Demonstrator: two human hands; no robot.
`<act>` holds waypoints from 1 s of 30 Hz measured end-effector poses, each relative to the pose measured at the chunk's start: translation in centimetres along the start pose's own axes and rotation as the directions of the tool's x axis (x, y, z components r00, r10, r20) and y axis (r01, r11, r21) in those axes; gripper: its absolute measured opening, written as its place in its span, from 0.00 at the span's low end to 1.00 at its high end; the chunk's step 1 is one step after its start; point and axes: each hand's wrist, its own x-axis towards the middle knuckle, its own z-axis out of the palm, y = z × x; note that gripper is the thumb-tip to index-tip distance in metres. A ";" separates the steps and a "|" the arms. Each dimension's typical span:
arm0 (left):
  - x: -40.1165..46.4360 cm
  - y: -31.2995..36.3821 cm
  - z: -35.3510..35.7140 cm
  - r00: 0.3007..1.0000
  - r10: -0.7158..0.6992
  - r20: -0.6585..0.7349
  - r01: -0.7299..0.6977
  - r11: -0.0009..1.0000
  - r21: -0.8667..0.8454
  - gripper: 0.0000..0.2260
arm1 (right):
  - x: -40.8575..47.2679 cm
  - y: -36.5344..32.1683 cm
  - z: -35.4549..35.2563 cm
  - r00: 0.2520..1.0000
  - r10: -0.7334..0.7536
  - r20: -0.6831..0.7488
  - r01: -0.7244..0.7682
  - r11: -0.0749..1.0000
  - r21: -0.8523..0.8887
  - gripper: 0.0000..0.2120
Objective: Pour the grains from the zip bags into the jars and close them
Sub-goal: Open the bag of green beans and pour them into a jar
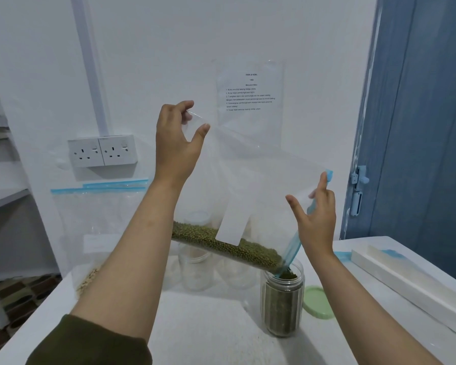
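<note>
My left hand (175, 143) pinches the zip bag (250, 185) corner high, right hand (317, 219) pinches its blue zip edge, mouth below over the jar (282, 301); mung beans (221, 242) may surge, spilling onto counter (208, 330).

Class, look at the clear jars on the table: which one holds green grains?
The front jar beside the green lid, under the tilted zip bag. The two jars behind it show no green grains.

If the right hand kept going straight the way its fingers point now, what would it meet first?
The right hand points up and away, fingertips already pinching the zip bag at its blue zipper edge. Beyond that, probably only the white wall; depth is unclear.
</note>
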 end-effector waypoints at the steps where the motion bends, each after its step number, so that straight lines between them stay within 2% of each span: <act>1: 0.0 0.0 0.0 1.000 0.001 0.001 -0.001 1.000 0.000 0.19 | 0.0 0.0 0.0 1.000 0.001 0.000 -0.001 1.000 0.000 0.43; 30: 0.1 -0.1 0.2 1.000 0.003 0.013 -0.003 1.000 -0.004 0.20 | -0.1 0.3 0.1 1.000 -0.002 -0.016 0.002 1.000 0.004 0.42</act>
